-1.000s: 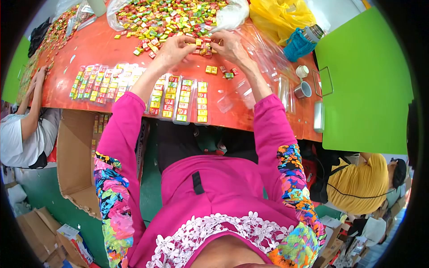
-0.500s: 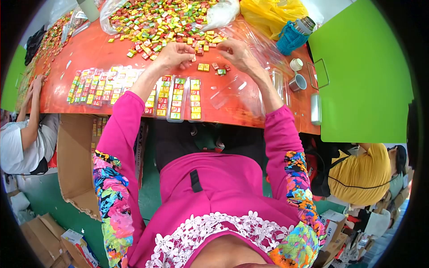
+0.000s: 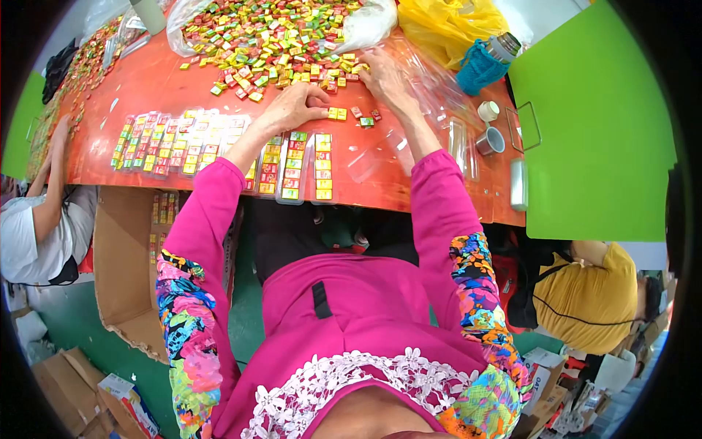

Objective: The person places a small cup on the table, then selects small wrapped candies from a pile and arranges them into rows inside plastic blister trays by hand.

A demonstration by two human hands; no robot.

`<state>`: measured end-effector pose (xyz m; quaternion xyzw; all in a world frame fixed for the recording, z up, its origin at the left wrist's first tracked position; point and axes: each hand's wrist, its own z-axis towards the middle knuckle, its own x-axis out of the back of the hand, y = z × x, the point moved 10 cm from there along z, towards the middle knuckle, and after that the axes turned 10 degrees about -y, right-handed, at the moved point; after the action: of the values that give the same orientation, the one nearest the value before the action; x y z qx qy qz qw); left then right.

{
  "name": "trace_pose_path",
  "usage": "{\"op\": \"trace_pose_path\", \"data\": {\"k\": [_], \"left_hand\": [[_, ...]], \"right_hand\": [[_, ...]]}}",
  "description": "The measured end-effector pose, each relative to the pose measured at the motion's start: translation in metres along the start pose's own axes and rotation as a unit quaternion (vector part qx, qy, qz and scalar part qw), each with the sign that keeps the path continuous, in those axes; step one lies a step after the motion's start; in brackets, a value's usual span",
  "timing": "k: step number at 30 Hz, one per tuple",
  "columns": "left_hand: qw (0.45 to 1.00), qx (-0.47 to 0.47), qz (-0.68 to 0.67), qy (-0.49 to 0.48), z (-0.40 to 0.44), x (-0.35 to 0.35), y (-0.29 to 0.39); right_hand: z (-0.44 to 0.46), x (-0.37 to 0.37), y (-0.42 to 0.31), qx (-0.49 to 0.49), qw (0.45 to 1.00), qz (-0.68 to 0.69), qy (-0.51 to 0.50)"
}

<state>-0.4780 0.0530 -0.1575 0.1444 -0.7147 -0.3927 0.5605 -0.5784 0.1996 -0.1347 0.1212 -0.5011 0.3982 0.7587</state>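
Note:
My left hand [image 3: 298,107] is low over the red table, its thumb and fingers closed together beside a pair of small yellow boxes [image 3: 337,113]. Whether something sits between those fingertips is too small to tell. Further right, my right hand [image 3: 380,73] reaches to the near right edge of the big pile of small coloured boxes [image 3: 270,36]; its fingertips touch the pile's edge and what they hold cannot be made out. Clear trays filled with box rows [image 3: 292,167] lie below my left hand. A few loose red and green boxes [image 3: 367,121] lie between my hands.
Empty clear trays [image 3: 461,150], a grey cup [image 3: 491,141], a white bottle [image 3: 488,110] and a flask in a blue cover [image 3: 482,67] stand at the right, near a yellow bag [image 3: 450,29]. A co-worker's hands [image 3: 60,135] are at the left; another person sits at the right.
My left hand has come down and right to the yellow pair. My right hand first moved away from the pile's edge, then went back up to it.

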Motion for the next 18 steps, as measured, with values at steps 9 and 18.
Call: {"op": "trace_pose_path", "data": {"k": [9,18], "left_hand": [[0.995,-0.036,0.094,0.028,-0.002,-0.005,0.017],[0.989,-0.079,0.104,0.075,-0.001,-0.014,0.013]], "right_hand": [[0.010,-0.004,-0.001,-0.010,0.999,0.003,-0.038],[-0.024,0.009,-0.014,-0.150,0.941,0.248,-0.173]]}}
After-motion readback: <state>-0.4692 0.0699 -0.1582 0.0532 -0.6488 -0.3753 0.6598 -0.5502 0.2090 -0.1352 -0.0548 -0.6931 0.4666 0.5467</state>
